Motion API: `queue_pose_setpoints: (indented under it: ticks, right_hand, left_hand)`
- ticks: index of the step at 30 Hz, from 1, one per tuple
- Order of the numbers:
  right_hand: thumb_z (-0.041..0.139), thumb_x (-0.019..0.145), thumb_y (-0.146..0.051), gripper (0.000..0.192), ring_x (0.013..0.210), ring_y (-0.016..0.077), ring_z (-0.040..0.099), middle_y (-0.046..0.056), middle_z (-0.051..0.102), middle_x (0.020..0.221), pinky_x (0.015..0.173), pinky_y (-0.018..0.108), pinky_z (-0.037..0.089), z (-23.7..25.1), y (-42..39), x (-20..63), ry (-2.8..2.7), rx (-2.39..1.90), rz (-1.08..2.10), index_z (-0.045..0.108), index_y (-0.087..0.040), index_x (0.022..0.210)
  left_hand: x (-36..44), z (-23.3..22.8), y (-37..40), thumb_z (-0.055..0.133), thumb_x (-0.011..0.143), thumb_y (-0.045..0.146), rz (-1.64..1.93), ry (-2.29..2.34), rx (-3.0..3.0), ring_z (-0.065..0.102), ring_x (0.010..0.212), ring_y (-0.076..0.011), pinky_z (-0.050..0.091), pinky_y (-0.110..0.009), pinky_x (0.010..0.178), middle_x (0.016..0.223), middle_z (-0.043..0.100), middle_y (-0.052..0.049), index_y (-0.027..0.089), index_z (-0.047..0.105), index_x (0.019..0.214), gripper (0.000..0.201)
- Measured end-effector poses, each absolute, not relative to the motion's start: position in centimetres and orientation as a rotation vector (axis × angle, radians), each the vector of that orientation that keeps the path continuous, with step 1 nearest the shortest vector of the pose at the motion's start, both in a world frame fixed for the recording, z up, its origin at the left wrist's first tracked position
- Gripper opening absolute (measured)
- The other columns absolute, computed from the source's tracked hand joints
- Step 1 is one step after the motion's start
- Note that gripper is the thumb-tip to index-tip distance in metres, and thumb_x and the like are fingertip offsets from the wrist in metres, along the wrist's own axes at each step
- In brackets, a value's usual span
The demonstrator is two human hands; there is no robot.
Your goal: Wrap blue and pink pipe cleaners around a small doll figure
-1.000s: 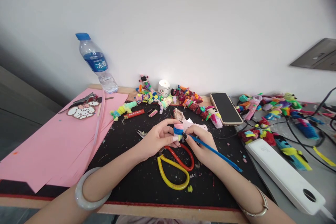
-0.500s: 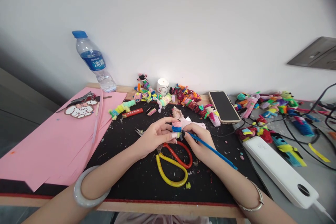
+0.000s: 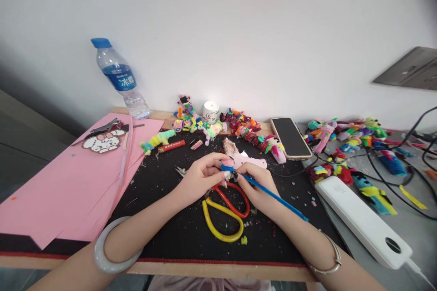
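Note:
Between the fingertips of my left hand [image 3: 200, 176] is a small pink-and-blue pipe-cleaner figure [image 3: 227, 167], partly hidden by the fingers. My right hand [image 3: 255, 183] pinches a blue pipe cleaner [image 3: 273, 196] close to the figure, and its long free end slants down to the right across my wrist. Under the hands lie scissors [image 3: 223, 238] with one yellow and one red handle loop, their blade tips showing left of my left hand. Just behind the hands rests a pale pink tool [image 3: 251, 160], whose kind I cannot make out.
Pink sheets [image 3: 64, 186] cover the left side, with a water bottle [image 3: 119, 79] behind them. A phone [image 3: 291, 137] lies at the back beside finished pipe-cleaner figures [image 3: 246, 129]. At right are a white power strip-like device [image 3: 363, 223], black cables and more figures [image 3: 373, 193].
The figure in my left hand has tilted, and its pink top sits slightly lower. Both hands stay together over the scissors; the view has shifted very slightly.

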State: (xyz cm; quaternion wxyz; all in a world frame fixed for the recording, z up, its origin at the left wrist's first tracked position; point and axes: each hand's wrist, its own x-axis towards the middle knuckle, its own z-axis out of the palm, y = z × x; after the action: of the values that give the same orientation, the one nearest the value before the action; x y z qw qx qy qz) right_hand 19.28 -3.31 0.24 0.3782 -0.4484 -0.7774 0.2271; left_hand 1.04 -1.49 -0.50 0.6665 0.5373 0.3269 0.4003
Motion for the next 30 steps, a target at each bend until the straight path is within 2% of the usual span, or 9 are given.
queue_pose_setpoints:
  ticks: [12, 16, 21, 26, 30]
  right_hand:
    - [0.049, 0.080, -0.014, 0.011, 0.056, 0.0104, 0.045, -0.001, 0.051, 0.063, 0.054, 0.022, 0.038, 0.3, -3.8, 19.2, -2.128, -1.062, 0.448, 0.050, -0.019, 0.071]
    - [0.050, 0.078, -0.013, 0.008, 0.060, 0.0123, 0.046, -0.001, 0.051, 0.066, 0.057, 0.024, 0.040, 0.5, -3.8, 19.5, -2.178, -1.016, 0.513, 0.050, -0.020, 0.075]
    - [0.048, 0.074, -0.008, 0.027, 0.080, 0.0173, 0.054, 0.004, 0.058, 0.087, 0.074, 0.031, 0.045, 1.1, -3.3, 19.9, -2.159, -1.012, 0.544, 0.053, -0.020, 0.097]
    - [0.047, 0.071, -0.006, 0.038, 0.101, 0.0247, 0.050, 0.009, 0.056, 0.106, 0.089, 0.040, 0.040, 0.7, -2.4, 20.5, -2.031, -1.290, 0.277, 0.050, -0.019, 0.107]
    - [0.052, 0.067, -0.012, 0.050, 0.107, 0.0290, 0.046, 0.012, 0.052, 0.116, 0.090, 0.044, 0.038, 0.1, -1.8, 21.0, -2.101, -1.474, 0.225, 0.046, -0.017, 0.117]
  left_hand:
    - [1.0, -0.3, -2.2, 0.056, 0.078, 0.017, 0.927, 0.893, 1.523, 0.060, 0.076, -0.0138, 0.051, -0.025, 0.069, 0.100, 0.063, -0.006, 0.019, 0.058, 0.105, 0.027]
    - [1.0, -0.2, -2.2, 0.055, 0.079, 0.018, 0.949, 0.916, 1.602, 0.061, 0.077, -0.0152, 0.052, -0.027, 0.070, 0.100, 0.064, -0.006, 0.021, 0.059, 0.105, 0.026]
    - [1.1, -0.3, -1.7, 0.055, 0.081, 0.022, 1.004, 0.860, 1.365, 0.061, 0.080, -0.0150, 0.052, -0.028, 0.072, 0.103, 0.060, -0.006, 0.021, 0.053, 0.106, 0.025]
    - [0.9, 0.0, -1.1, 0.058, 0.080, 0.025, 1.008, 0.801, 1.127, 0.061, 0.073, -0.0109, 0.052, -0.027, 0.071, 0.100, 0.059, -0.001, 0.024, 0.045, 0.105, 0.028]
    - [0.8, 0.2, -1.1, 0.059, 0.081, 0.025, 1.014, 0.768, 1.049, 0.062, 0.077, -0.0119, 0.052, -0.028, 0.074, 0.095, 0.060, -0.001, 0.024, 0.042, 0.106, 0.030]
